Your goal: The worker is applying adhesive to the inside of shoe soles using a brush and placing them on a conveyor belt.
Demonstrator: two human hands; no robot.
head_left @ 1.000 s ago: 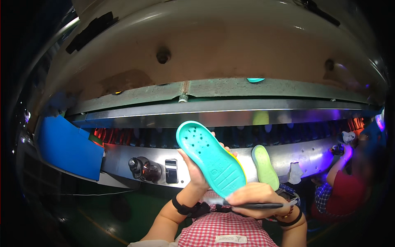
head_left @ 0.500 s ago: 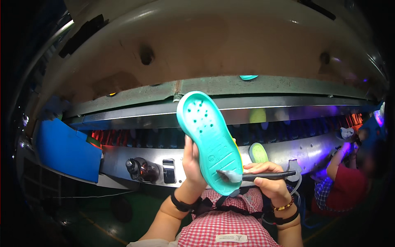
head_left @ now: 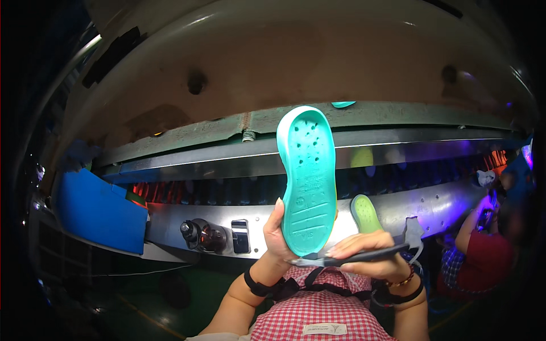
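The left hand is wrapped round the teal sole at its low end, maybe to keep it still. The right hand pinches a black brush — tip by the sole's bottom. Left of the sole is a dark bottle — what's inside, nobody can tell.

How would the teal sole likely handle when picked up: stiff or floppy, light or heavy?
The teal sole is probably fairly stiff: held near one end by the left hand, it shows no sag. Its foam-like look suggests it is light for its size.
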